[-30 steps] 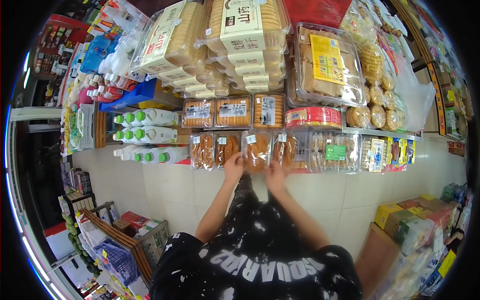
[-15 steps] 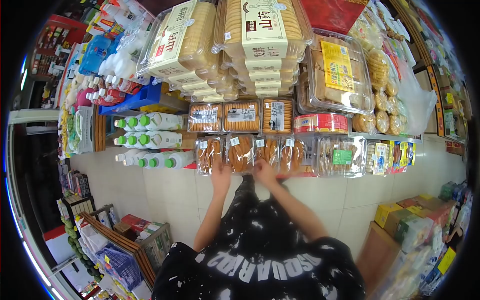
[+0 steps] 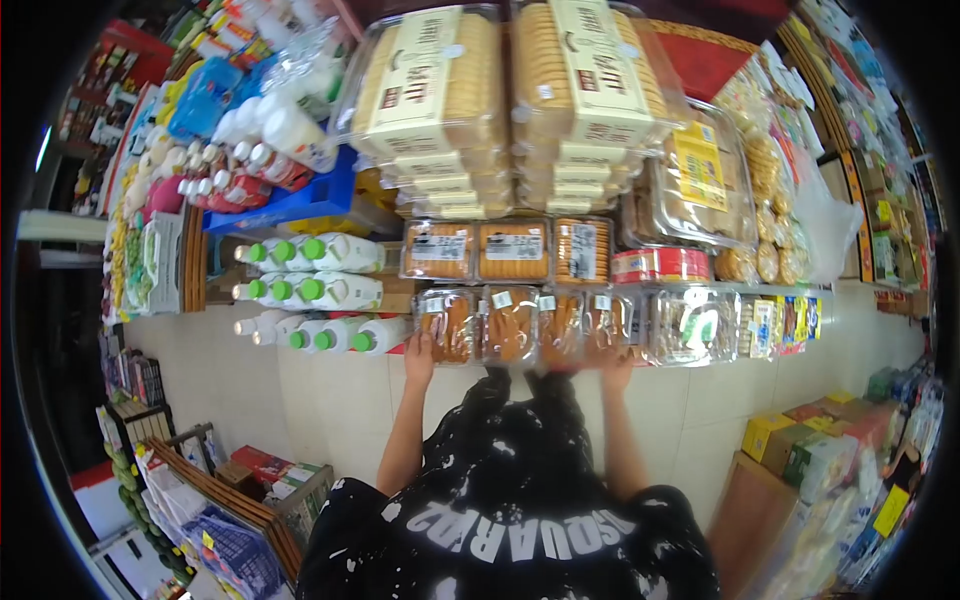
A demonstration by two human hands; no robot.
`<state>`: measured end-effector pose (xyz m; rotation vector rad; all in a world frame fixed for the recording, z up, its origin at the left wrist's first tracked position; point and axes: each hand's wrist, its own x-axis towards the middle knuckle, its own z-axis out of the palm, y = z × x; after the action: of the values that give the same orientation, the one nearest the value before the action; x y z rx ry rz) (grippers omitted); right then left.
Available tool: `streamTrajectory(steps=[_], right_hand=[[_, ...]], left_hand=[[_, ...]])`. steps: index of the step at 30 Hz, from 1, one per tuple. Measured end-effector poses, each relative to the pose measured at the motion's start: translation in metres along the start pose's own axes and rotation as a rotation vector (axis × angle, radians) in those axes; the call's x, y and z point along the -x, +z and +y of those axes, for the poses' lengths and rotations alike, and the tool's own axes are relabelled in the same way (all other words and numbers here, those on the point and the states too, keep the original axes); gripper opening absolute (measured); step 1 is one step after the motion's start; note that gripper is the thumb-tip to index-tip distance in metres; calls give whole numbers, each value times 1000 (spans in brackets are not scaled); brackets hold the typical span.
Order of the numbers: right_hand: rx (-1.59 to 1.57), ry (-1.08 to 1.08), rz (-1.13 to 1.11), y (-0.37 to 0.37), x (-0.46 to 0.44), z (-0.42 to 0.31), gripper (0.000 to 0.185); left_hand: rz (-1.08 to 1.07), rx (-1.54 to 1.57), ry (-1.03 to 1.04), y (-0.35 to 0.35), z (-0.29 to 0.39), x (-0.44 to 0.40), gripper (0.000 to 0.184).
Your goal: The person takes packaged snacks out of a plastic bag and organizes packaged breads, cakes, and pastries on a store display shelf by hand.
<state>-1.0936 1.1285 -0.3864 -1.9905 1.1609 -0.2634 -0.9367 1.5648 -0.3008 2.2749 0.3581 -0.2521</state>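
Observation:
Four-sided clear packs of brown twisted pastries stand in the front row of the display. My left hand [image 3: 420, 350] touches the lower left corner of the leftmost pastry pack [image 3: 447, 325], its fingers stretched up against the plastic. Beside it are a second pastry pack [image 3: 509, 325], a third pack [image 3: 562, 322] and one more pack [image 3: 606, 318]. My right hand [image 3: 617, 366] is at the front edge by the right end of this row; its fingers are blurred, and whether they grip anything is unclear.
Behind the row lie biscuit packs [image 3: 512, 250] and tall stacks of biscuit boxes [image 3: 425, 85]. Green-capped bottles [image 3: 335, 292] lie to the left. A clear pastry box [image 3: 693, 325] sits to the right. Cartons [image 3: 800, 440] and a shelf [image 3: 240, 500] flank the tiled floor.
My hands have moved apart: the left to the outer left corner of the row, the right from the middle packs to the row's right end. The view has shifted slightly.

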Motion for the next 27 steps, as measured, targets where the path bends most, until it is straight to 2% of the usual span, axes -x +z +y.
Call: streamTrajectory(steps=[1, 3, 4, 6, 7, 8, 9, 10, 11, 14, 15, 19, 21, 24, 26, 27], right_hand=[[-4, -15, -17, -2, -1, -10, 43], [-673, 219, -219, -16, 0, -34, 42], [-674, 209, -228, -16, -3, -41, 42], [-937, 412, -181, -11, -11, -13, 35], [-342, 280, 121, 14, -27, 40, 35], [-341, 267, 109, -18, -9, 8, 35], [-97, -43, 111, -24, 17, -46, 33], [143, -336, 129, -19, 42, -135, 33], [-209, -278, -63, 6, 53, -136, 36], [-105, -419, -526, 45, 108, -226, 40], [-59, -470, -666, 51, 124, -256, 42], [104, -484, -621, 106, 151, -273, 49], [271, -581, -370, 113, 158, -280, 55], [330, -514, -466, 109, 163, -295, 58], [353, -564, -464, 109, 164, -289, 61], [289, -615, -459, 115, 163, -280, 61]], left_hand=[[-41, 34, 23, -4, 11, 2, 41], [-98, 96, 50, -8, 13, 1, 38], [-85, 102, 49, -7, 12, -1, 38], [-25, 152, 101, -6, 12, 1, 35], [16, 148, 122, -7, 18, 3, 32], [31, 155, 116, -6, 22, 6, 32], [73, 175, 82, -11, 22, 8, 30], [94, 184, 55, -11, 22, 10, 29], [127, 79, 125, -5, 13, 7, 27], [109, 80, 161, -5, 10, 1, 25], [55, 132, 32, -9, 20, 4, 24], [76, 112, 94, -20, 29, 9, 24], [50, 172, 85, -22, 33, 9, 24], [78, 199, 164, -19, 30, 14, 24], [120, 205, 193, -18, 24, 17, 23], [147, 247, 133, -21, 24, 20, 23]])
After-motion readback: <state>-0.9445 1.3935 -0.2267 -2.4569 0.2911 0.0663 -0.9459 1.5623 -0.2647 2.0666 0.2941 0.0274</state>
